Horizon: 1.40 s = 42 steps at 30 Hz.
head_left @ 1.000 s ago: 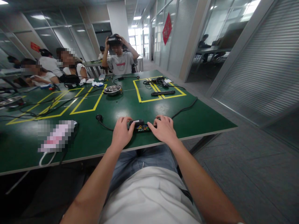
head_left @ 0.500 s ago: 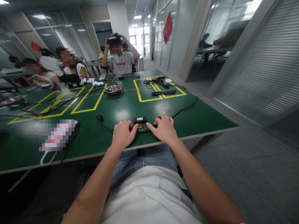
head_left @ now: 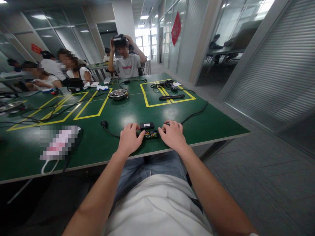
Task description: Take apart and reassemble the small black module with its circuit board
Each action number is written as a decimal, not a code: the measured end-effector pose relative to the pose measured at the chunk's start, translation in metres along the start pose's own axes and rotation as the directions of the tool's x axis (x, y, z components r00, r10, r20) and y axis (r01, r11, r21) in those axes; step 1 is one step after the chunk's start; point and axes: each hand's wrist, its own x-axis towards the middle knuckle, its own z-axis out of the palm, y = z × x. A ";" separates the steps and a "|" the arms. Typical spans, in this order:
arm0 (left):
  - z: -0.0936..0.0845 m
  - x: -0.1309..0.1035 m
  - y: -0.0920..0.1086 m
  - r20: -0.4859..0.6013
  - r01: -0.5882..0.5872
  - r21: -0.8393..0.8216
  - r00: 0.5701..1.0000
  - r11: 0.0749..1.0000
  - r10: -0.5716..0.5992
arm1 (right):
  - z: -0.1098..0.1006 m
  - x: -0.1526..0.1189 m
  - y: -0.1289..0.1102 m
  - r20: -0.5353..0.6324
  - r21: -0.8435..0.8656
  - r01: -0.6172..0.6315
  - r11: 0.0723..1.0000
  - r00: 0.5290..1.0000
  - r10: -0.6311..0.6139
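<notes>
L hand (head_left: pixel 131 140) at circuit bd (head_left: pixel 151 134) L end, fingers curled, pinch can't tell | R hand (head_left: pixel 171 136) nr R end, ditto | labelled blk cover (head_left: pixel 147 125) just beyond bd

the table (head_left: pixel 216 127) is dark green with yellow tape (head_left: pixel 87 117); the ribbed cover (head_left: pixel 152 126) is black with a white label (head_left: pixel 146 125); the board (head_left: pixel 150 135) mixes green, black and orange; the bowl (head_left: pixel 118 97) is silver.

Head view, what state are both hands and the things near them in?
Circuit board: exposed, uncovered.
Black ribbed piece: lying behind the circuit board, labelled.
Left hand: half curled, left of the circuit board, hold unclear.
Right hand: half curled, right of it, hold unclear.
Plug: unplugged.
Black cable: uncoiled.
</notes>
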 end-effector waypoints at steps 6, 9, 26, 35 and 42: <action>0.006 0.033 -0.013 0.045 -0.198 -0.197 0.977 0.960 0.210 | 0.002 -0.001 0.003 -0.007 0.001 0.017 1.000 1.000 -0.017; 0.005 0.043 -0.015 0.125 -0.164 -0.194 0.974 0.967 0.190 | 0.002 -0.001 0.003 -0.003 0.005 0.015 1.000 1.000 -0.015; -0.008 0.009 -0.010 0.105 -0.391 -0.261 0.897 0.882 0.429 | 0.002 0.000 0.004 0.001 -0.019 0.029 0.999 1.000 -0.029; -0.013 0.017 -0.011 0.169 -0.385 -0.298 0.879 0.873 0.445 | 0.004 0.001 0.004 -0.007 -0.029 0.023 0.999 1.000 -0.023; 0.000 0.034 -0.013 0.069 -0.080 -0.221 0.993 0.972 0.098 | 0.003 0.001 0.003 0.012 -0.029 0.010 1.000 1.000 -0.009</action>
